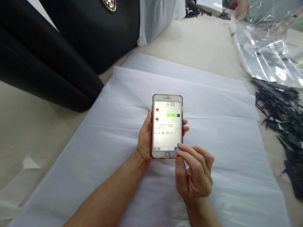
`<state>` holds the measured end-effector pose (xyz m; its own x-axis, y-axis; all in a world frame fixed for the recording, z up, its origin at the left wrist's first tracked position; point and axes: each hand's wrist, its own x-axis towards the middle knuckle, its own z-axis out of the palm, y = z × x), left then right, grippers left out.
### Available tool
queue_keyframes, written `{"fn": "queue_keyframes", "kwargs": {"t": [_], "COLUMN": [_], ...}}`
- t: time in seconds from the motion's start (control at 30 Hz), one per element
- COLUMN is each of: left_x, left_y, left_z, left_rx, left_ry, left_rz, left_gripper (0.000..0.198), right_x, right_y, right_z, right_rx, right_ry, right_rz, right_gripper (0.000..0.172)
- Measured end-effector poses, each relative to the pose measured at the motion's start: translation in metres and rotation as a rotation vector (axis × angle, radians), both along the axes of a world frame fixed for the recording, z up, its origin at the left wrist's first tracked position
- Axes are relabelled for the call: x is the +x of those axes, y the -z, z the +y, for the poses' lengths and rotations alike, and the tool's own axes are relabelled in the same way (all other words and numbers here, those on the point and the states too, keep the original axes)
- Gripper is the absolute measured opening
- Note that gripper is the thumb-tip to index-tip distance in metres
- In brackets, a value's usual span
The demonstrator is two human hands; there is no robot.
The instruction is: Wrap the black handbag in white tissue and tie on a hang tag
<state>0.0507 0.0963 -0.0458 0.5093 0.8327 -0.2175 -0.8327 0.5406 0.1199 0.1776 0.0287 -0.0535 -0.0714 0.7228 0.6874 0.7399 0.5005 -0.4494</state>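
A smartphone [167,138] in a gold-edged case stands upright in view, its lit screen showing a chat with a green message bubble and a handwriting keyboard. My left hand [145,138] is wrapped round it from beneath, thumb along the left edge and fingertips showing past the right edge. At the screen's lower right corner, by a blue key, are the fingertips of my right hand [196,170]. Its fingers are loosely bent, with the thumb close below them; an orange patch shows at the thumb tip. Whether a fingertip touches the glass I cannot tell.
White paper sheets [217,104] lie under my hands on the pale table [201,41]. A black bag [99,34] with a gold emblem stands at upper left. At right are black strips [279,107] and clear plastic wrapping [267,53], with another person's hand [241,8] behind.
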Motion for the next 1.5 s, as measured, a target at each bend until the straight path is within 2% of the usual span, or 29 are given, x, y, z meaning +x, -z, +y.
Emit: {"fn": "queue_keyframes", "kwargs": {"t": [0.27, 0.53, 0.83, 1.5], "left_x": [-0.0001, 0.0016, 0.001, 0.0001], "left_y": [-0.0002, -0.0012, -0.0027, -0.0017], "left_z": [0.0015, 0.0019, -0.0007, -0.0008], "left_rx": [0.012, -0.02, -0.025, 0.003], "left_ry": [-0.09, -0.111, 0.006, 0.043], "left_rz": [-0.01, 0.0, -0.013, -0.04], "left_gripper": [0.069, 0.07, 0.073, 0.074], "right_x": [0.0035, 0.0028, 0.0004, 0.0024], "right_y": [-0.001, -0.0015, -0.0041, -0.0023], "right_z": [0.0014, 0.0006, 0.0008, 0.0011], "right_rx": [0.004, -0.001, 0.0, 0.01], "right_ry": [0.01, -0.005, -0.057, -0.051], "right_rz": [-0.01, -0.01, -0.024, -0.026], "right_gripper": [0.012, 0.012, 0.013, 0.012]}}
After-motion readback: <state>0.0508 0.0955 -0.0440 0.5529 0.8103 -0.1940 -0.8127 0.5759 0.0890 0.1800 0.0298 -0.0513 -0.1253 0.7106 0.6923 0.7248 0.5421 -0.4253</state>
